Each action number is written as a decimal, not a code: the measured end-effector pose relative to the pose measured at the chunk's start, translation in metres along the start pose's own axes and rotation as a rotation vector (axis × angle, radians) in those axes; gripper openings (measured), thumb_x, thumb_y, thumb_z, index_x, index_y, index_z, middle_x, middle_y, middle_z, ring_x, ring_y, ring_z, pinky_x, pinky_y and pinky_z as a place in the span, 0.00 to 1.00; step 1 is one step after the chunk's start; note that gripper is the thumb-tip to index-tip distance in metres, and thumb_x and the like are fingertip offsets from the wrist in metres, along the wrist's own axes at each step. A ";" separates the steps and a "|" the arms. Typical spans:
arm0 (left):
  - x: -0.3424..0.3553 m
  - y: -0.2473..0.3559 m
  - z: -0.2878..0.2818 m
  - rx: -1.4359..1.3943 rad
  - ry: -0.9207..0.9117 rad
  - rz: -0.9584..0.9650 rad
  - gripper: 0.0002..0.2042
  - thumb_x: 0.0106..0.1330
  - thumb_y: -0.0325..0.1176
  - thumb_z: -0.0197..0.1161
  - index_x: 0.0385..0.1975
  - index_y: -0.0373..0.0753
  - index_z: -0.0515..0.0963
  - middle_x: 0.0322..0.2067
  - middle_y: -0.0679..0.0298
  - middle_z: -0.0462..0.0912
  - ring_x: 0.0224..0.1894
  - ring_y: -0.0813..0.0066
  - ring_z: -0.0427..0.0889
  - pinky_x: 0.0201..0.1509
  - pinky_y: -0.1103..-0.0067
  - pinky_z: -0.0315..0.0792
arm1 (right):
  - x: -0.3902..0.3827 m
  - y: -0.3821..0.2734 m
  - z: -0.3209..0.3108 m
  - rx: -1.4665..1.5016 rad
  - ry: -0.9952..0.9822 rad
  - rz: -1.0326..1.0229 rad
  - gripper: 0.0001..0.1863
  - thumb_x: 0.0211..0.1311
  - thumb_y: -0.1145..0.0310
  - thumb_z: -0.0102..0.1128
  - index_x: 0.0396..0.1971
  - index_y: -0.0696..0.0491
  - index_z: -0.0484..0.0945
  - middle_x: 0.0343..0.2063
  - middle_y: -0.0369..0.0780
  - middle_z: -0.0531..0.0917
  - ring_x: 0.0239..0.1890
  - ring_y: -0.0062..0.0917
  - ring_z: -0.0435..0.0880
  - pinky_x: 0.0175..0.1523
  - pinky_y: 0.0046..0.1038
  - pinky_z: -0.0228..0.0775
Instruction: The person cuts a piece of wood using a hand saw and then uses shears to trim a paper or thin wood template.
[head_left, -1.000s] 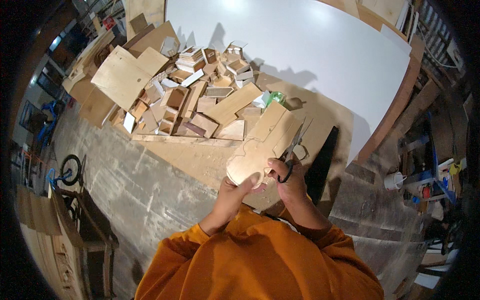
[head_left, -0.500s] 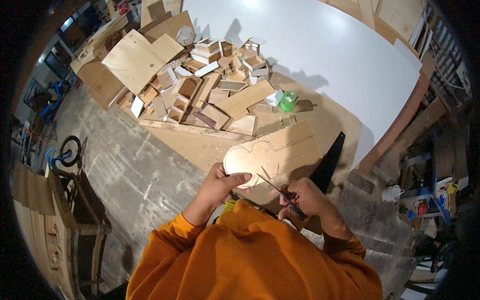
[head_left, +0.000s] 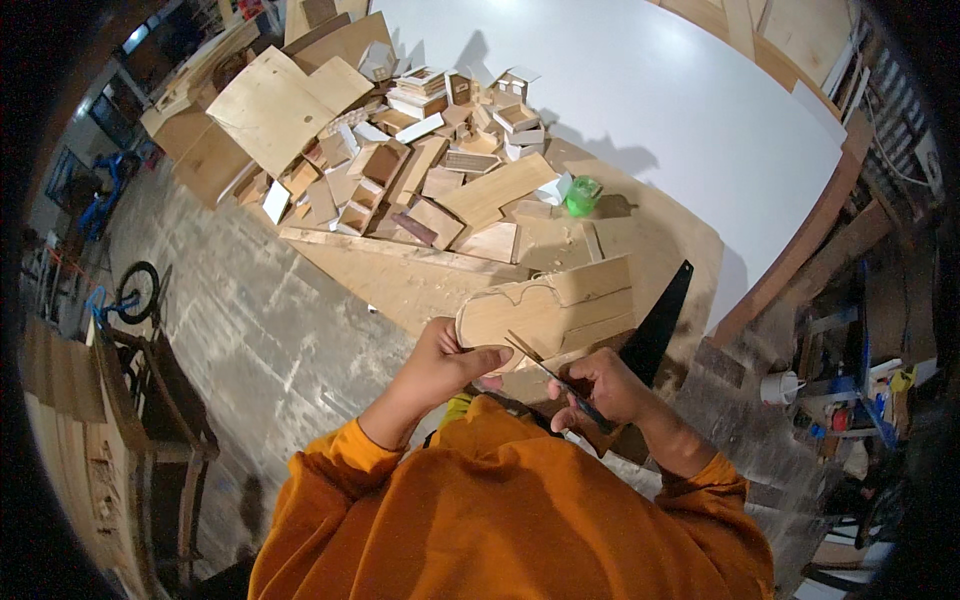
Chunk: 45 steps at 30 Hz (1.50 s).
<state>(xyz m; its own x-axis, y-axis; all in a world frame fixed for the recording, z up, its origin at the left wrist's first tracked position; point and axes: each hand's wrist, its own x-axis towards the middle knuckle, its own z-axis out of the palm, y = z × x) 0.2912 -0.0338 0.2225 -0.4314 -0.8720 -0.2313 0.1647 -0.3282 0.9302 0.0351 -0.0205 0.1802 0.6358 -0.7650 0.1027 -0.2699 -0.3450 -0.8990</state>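
Observation:
My left hand [head_left: 448, 362] is closed on the rounded left end of a thin pale wooden sheet [head_left: 545, 312], thumb on top and fingers partly underneath. A curved outline shows on the sheet, which has a squared right end. In my right hand [head_left: 608, 388] is a pair of scissors [head_left: 543, 370] with dark handles. Its narrow blades point up and left, over the sheet's near edge beside my left thumb; whether they touch the wood I cannot tell. Just right of the sheet lies a black saw blade [head_left: 660, 315].
Beyond the sheet, a heap of wood offcuts and small boxes [head_left: 440, 180] covers the workbench [head_left: 650, 235]. A green jar [head_left: 581, 196] stands near a large white board [head_left: 640, 90]. To the left are a wooden cabinet [head_left: 90, 450] and a wheel [head_left: 138, 291]; a white bucket [head_left: 781, 388] is at right.
The sheet has turned slightly and shifted a little to the right with my left hand. The scissors' blades, spread apart before, are closer together.

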 end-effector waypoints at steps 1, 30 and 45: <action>0.000 -0.003 -0.001 -0.007 0.006 -0.005 0.10 0.61 0.25 0.64 0.41 0.29 0.78 0.33 0.62 0.84 0.34 0.79 0.82 0.34 0.80 0.79 | 0.000 -0.006 -0.001 0.003 -0.005 0.040 0.25 0.33 0.56 0.83 0.21 0.58 0.77 0.15 0.32 0.76 0.23 0.09 0.69 0.26 0.18 0.64; -0.019 -0.025 -0.004 0.022 0.035 0.089 0.20 0.59 0.21 0.64 0.51 0.31 0.68 0.35 0.54 0.83 0.30 0.68 0.84 0.33 0.76 0.80 | 0.021 -0.013 0.021 -0.068 0.007 -0.077 0.29 0.38 0.43 0.77 0.23 0.56 0.78 0.17 0.34 0.77 0.22 0.22 0.76 0.30 0.25 0.68; -0.009 -0.060 -0.041 0.452 -0.585 0.112 0.29 0.57 0.38 0.69 0.57 0.33 0.70 0.40 0.59 0.84 0.40 0.72 0.83 0.49 0.77 0.73 | 0.034 -0.022 -0.001 -0.030 0.013 0.184 0.25 0.41 0.49 0.77 0.26 0.57 0.79 0.13 0.34 0.71 0.20 0.12 0.68 0.26 0.20 0.63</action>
<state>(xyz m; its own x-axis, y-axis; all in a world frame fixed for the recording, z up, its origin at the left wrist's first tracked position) 0.3220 -0.0212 0.1569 -0.8556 -0.5146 -0.0560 -0.0908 0.0426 0.9950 0.0622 -0.0397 0.2042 0.5642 -0.8237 -0.0566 -0.4023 -0.2144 -0.8901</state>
